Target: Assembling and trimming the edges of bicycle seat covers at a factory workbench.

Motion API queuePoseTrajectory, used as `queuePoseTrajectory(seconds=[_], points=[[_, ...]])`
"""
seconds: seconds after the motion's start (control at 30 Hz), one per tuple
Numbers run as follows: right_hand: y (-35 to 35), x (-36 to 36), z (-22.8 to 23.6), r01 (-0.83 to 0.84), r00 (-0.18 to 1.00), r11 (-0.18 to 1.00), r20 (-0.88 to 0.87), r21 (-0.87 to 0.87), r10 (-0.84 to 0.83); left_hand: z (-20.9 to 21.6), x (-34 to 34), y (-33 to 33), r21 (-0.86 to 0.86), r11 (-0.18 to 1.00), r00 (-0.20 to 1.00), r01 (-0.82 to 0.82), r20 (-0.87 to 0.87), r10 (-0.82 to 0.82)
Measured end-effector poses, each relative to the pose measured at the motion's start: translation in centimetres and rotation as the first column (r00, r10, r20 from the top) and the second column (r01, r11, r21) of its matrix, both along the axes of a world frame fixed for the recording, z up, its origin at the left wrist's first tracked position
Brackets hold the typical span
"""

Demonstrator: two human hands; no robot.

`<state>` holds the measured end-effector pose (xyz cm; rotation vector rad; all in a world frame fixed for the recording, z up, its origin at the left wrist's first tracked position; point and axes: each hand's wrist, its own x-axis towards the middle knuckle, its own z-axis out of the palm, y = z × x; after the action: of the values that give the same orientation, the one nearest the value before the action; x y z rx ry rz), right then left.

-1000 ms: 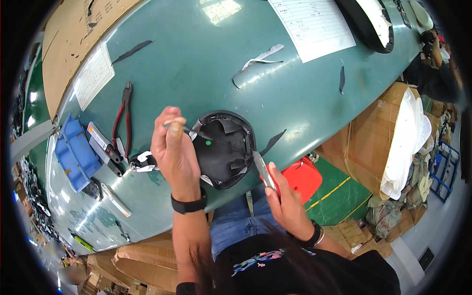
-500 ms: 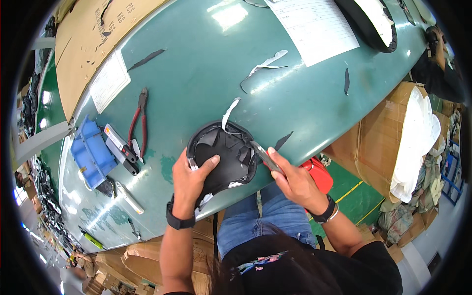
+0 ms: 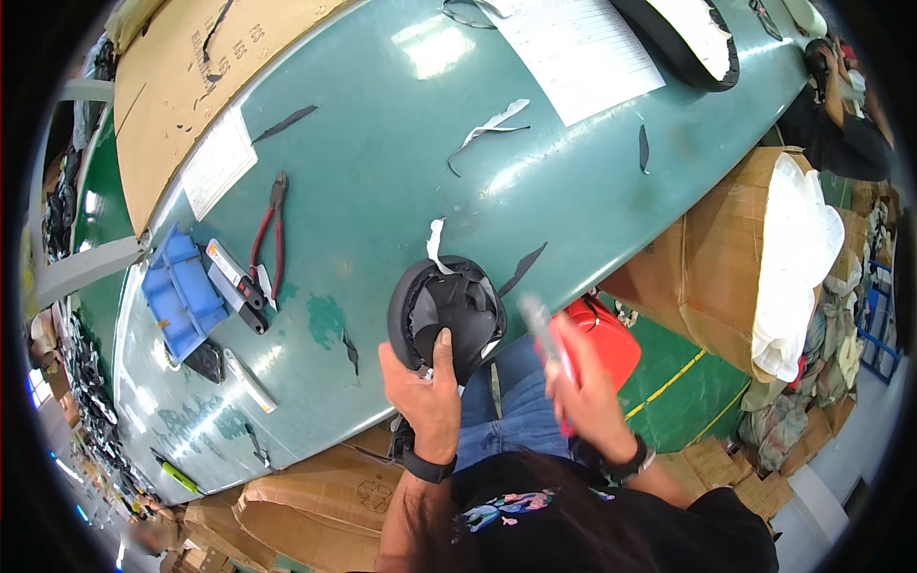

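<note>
My left hand (image 3: 427, 399) grips the near rim of a black, bowl-shaped padded shell (image 3: 460, 307), its thumb pressed inside the hollow. The shell is tilted at the table's near edge, its lining folded and creased. A white strip (image 3: 436, 245) stands up from its far rim. To the right and apart from the shell, my right hand (image 3: 590, 396) is closed round a grey and red knife (image 3: 546, 334). Motion smears that hand and the knife, so the blade is unclear. A dark scrap (image 3: 522, 268) lies on the table just beyond the shell.
Red-handled pliers (image 3: 270, 234), a blue tray (image 3: 181, 296), and knives (image 3: 234, 285) lie to the left. Papers (image 3: 578, 57) and another black shell (image 3: 683, 43) are at the back. A red bag (image 3: 604, 342) and large carton (image 3: 697, 263) stand at right, a person (image 3: 836, 129) beyond.
My right hand has pulled the knife away from the shell's right rim, toward me. My left hand has shifted right with the shell and turned it. A dark scrap now shows left of the shell.
</note>
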<state>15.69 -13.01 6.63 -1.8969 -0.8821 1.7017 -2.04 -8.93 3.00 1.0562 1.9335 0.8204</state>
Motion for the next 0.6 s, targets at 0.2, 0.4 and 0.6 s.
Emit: queuePoseTrajectory(seconds=[0.2, 0.4, 0.6], points=[[10.1, -1.9, -6.0, -0.328, 0.937, 0.637, 0.329, 0.698, 0.122, 0.6, 0.9, -0.3, 0.035, 0.996, 0.991, 0.078, -0.110, -0.073], [13.5, 1.9, -6.7, -0.264, 0.736, 0.686, 0.602, 0.678, -0.310, -0.2, -2.5, 0.2, -0.040, 0.946, 0.873, -0.322, 0.375, 0.313], [18.3, 8.6, -4.9, -0.323, 0.827, 0.724, 0.553, 0.610, -0.097, 0.0, -4.5, 4.1, -0.168, 0.975, 0.679, -0.146, 0.700, 0.222]])
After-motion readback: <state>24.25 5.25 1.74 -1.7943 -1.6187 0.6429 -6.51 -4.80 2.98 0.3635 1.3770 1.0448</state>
